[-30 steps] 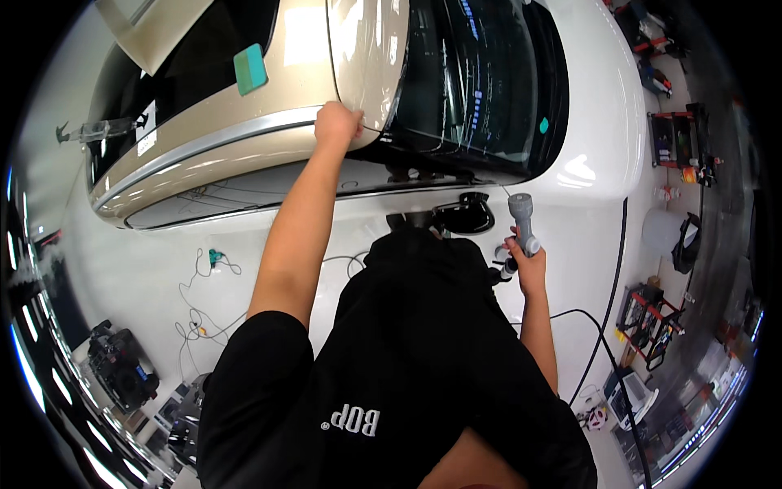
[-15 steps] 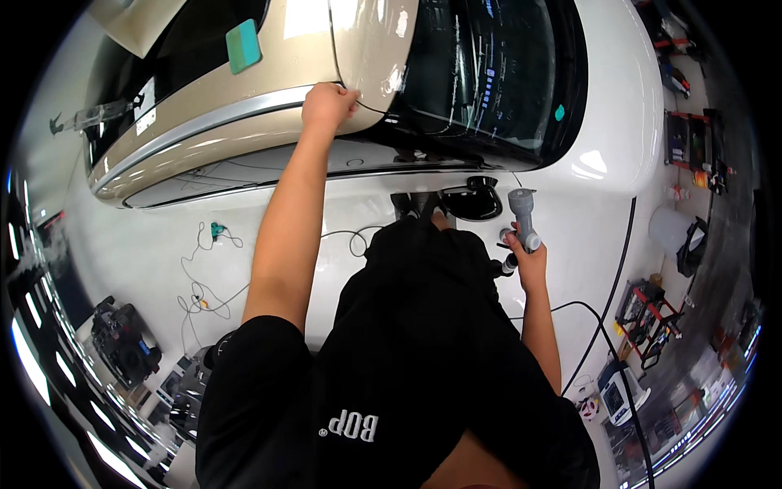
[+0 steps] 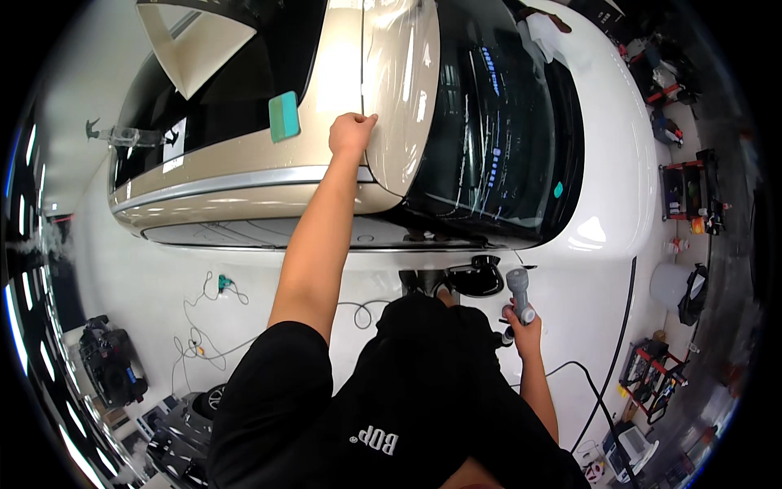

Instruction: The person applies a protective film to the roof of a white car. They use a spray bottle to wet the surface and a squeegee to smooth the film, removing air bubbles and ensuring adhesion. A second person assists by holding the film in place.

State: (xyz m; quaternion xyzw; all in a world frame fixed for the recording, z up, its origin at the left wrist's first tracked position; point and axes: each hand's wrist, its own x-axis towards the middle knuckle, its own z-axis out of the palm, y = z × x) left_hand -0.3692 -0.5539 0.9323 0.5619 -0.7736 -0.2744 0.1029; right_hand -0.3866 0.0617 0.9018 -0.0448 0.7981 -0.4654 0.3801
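Note:
My left hand [image 3: 352,135] reaches over the roof edge of a beige and white car [image 3: 334,49]. Its fingertips are pinched together at the dark line that crosses the roof; whether they grip an edge there cannot be made out. A teal and green squeegee card [image 3: 284,116] lies on the roof to the left of that hand. Low on the right, my right hand [image 3: 528,331] is closed around a grey tool [image 3: 518,287] with a flared round head, held beside my body. Part of its grip is hidden behind the fingers.
A clear spray bottle [image 3: 134,137] lies by the dark glass at left. A black side mirror [image 3: 476,279] juts out before me. Another person's hand [image 3: 547,18] holds a white cloth at the far windshield. Black hose [image 3: 588,383] and thin cables [image 3: 195,334] cross the floor.
My left hand has moved inward along the dark line, away from the roof's silver trim. My right hand keeps hold of the grey tool. The other person's hand and cloth have come into view.

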